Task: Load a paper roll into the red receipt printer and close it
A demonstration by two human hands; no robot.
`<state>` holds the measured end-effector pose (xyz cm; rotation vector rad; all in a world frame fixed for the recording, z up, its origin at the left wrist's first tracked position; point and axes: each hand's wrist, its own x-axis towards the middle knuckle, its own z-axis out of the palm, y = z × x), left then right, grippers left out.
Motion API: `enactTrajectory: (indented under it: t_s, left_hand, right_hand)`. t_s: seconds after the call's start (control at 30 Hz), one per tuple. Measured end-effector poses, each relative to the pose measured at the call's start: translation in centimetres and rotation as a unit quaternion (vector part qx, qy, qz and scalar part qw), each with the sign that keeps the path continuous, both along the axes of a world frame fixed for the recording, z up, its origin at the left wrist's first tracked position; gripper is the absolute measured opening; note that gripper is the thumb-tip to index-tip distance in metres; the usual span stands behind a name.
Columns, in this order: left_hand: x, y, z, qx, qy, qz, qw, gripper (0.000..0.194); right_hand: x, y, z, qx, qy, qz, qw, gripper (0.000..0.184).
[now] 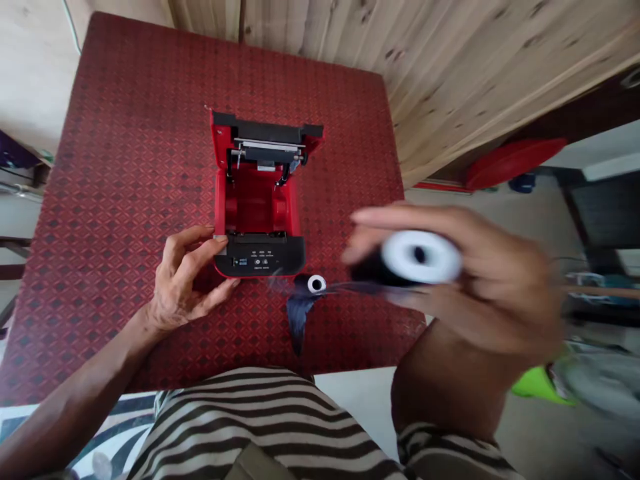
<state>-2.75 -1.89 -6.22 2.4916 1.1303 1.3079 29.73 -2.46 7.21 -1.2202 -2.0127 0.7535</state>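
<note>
A red and black label printer (260, 257) sits on the table, its lid (267, 137) raised and its red paper bay showing nothing inside. My left hand (183, 283) grips the printer's front left corner, fingers on the side and top, thumb low at the front. In the air right of the printer, my right hand (480, 287), blurred by motion, is closed around a roll (423, 257) with a white end, a dark centre hole and a dark outer side. A smaller-looking roll (317, 284) with dark, crumpled film (299, 320) lies in front of the printer.
The table (140, 147) has a red patterned top. Wooden boards (320, 33) stand behind it. At the right are a red round object (515, 163) and a bright green item (543, 387), beyond the table edge. My striped clothing is close to the front edge.
</note>
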Motion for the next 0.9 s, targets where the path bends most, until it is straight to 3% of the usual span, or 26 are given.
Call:
enactTrajectory:
  t_s: [0.03,0.13,0.23,0.33,0.53,0.7,0.9]
  left_hand:
    - [0.0,0.0,0.0,-0.003,-0.001,0.000,1.000,0.072]
    - [-0.1,-0.1,-0.1,-0.007,-0.007,-0.003,1.000,0.070]
    - [-0.1,-0.1,-0.2,-0.013,-0.016,-0.008,1.000,0.071]
    - [-0.1,-0.1,-0.2,-0.013,-0.015,-0.012,1.000,0.073]
    - [-0.2,-0.1,-0.3,-0.019,-0.007,-0.006,1.000,0.072]
    - [-0.2,-0.2,-0.1,-0.025,-0.003,-0.010,1.000,0.071]
    - [-0.1,0.0,-0.1,-0.020,0.000,-0.004,1.000,0.070]
  right_hand:
    - [-1.3,0.7,0.5,-0.027,-0.041,0.054,0.997,0.042]
    - [-5.2,3.7,-0.4,0.034,-0.155,0.098,0.982,0.031]
    - [-7.8,6.0,-2.6,0.052,-0.251,0.094,0.962,0.021]
    - [-9.3,6.7,-4.0,0.046,-0.311,0.069,0.947,0.025]
    - [-10.6,7.7,-4.8,0.039,-0.368,0.043,0.928,0.032]
    - [-10.9,8.6,-5.1,0.027,-0.393,0.060,0.917,0.024]
    - [-10.9,9.0,-5.4,-0.002,-0.356,0.067,0.932,0.021]
